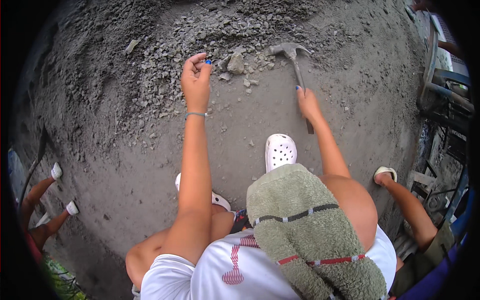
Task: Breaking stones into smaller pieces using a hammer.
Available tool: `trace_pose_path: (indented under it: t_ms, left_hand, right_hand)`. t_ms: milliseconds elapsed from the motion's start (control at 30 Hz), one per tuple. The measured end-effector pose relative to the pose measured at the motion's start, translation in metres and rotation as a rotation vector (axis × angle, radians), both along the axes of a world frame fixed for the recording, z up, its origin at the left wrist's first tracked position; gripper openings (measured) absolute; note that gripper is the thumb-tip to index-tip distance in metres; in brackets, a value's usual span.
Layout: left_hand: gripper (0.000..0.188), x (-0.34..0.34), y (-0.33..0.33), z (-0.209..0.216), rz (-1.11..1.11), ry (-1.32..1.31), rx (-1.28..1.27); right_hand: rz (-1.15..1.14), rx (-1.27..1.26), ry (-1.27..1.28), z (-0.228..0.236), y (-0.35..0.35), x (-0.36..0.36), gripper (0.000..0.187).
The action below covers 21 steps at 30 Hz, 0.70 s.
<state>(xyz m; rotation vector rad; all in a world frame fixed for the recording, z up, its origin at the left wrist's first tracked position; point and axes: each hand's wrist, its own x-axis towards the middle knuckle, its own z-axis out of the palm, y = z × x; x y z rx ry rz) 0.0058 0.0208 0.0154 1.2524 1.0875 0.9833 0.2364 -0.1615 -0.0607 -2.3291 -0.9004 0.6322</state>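
My right hand [309, 103] is closed around the handle of a claw hammer [289, 49]. Its metal head points away from me, beside the right edge of the gravel. Over on the left, my left hand [196, 82] is raised in front of the gravel pile [170, 70]. Its fingers are loosely bent, with a gap between them and the blue-nailed thumb, and nothing shows in it. A larger pale stone [236, 63] lies between the hand and the hammer head, with smaller broken stones [247, 83] around it.
Grey sandy ground [240, 115] spreads around my white clogs [280, 151]. A green towel [300, 210] hangs down in front of me. Another person's feet [64, 189] and a long-handled tool [37, 155] are at left. At right are another person's leg [412, 215] and metal frames [445, 95].
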Motion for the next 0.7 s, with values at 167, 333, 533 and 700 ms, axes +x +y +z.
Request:
trace_pose_path:
  t_ms: [167, 333, 533, 700]
  left_hand:
    - [0.022, -0.010, 0.000, 0.008, 0.019, 0.046, 0.010]
    - [0.022, -0.017, 0.000, 0.001, 0.048, 0.022, 0.032]
    - [0.022, 0.000, 0.005, 0.003, 0.043, 0.025, 0.042]
    - [0.021, -0.016, -0.001, 0.006, 0.044, -0.005, 0.016]
  right_hand:
    - [-0.101, -0.097, 0.488, 0.069, 0.020, -0.009, 0.034]
    - [-0.129, 0.117, 0.517, 0.097, 0.018, -0.044, 0.030]
    - [0.174, -0.127, -0.010, 0.016, -0.004, -0.039, 0.039]
    - [0.124, -0.107, 0.219, 0.101, 0.027, -0.037, 0.034]
